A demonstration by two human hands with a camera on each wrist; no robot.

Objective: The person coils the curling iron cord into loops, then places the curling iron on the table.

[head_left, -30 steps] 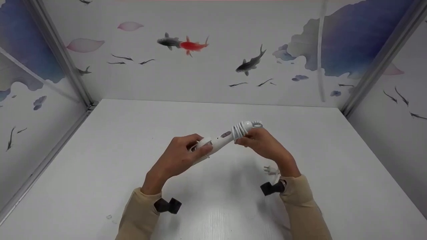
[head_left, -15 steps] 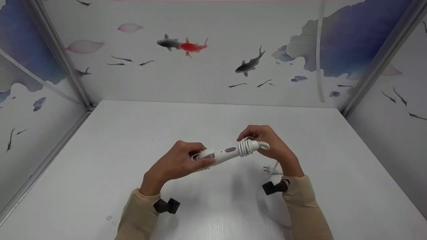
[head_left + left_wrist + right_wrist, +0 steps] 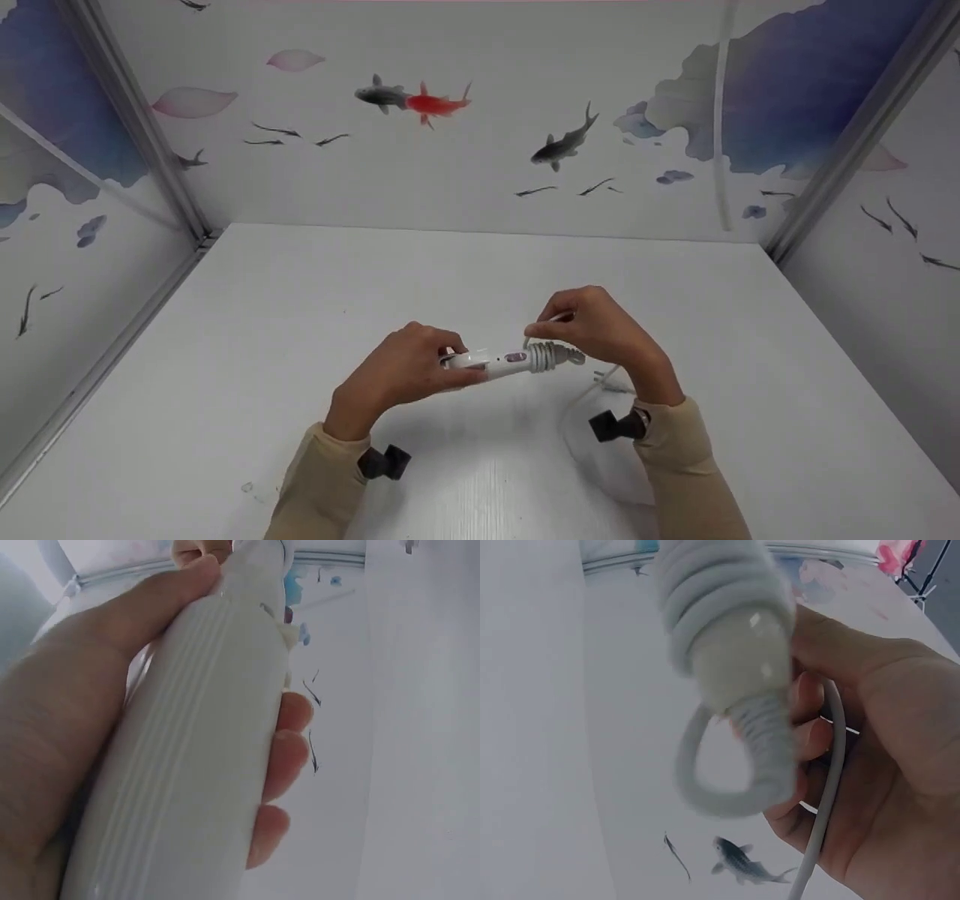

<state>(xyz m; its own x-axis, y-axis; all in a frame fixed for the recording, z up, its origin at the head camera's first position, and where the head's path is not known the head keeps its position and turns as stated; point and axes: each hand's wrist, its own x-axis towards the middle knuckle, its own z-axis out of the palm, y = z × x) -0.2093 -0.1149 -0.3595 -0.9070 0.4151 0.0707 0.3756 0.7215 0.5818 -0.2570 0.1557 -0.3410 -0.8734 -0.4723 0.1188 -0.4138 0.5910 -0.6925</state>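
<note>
A white hair iron (image 3: pixel 504 365) with an oval purple-grey switch is held just above the white table. My left hand (image 3: pixel 405 371) grips its wide ribbed body (image 3: pixel 176 757), thumb along one side and fingertips round the other in the left wrist view. The power cord is wound in several coils (image 3: pixel 541 358) around the handle end. My right hand (image 3: pixel 600 322), over those coils, pinches the cord between thumb and fingers. In the right wrist view a length of cord (image 3: pixel 829 795) runs across the palm, beside the curved strain relief (image 3: pixel 765 742).
A two-pin plug (image 3: pixel 611 382) shows beside the right wrist, partly hidden by it. Loose cord (image 3: pixel 568 435) curves down by the right sleeve. The white table (image 3: pixel 337 285) is walled by panels printed with fish (image 3: pixel 439 103). Each wrist wears a black camera mount (image 3: pixel 619 426).
The hair iron has been lowered and levelled. My right hand has gone from beneath the coils, round behind, to above them, drawing the cord over. The left hand keeps its grip.
</note>
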